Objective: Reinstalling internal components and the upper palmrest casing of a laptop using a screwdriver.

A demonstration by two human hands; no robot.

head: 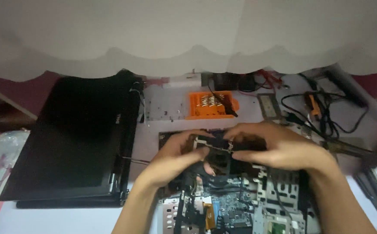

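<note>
Together, the left hand [171, 158] and right hand [279, 147] each close a grip on a small dark component [216, 145], held just above the opened laptop base [257, 203] at the near middle of the table [154, 130]. Farther off, an orange tray [212, 105] holds small metallic parts. A detached laptop screen [71, 138] lies left.

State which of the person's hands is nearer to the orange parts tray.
Right. The right hand grips the small dark part just below and right of the orange tray; the left hand holds it lower, further left.
</note>
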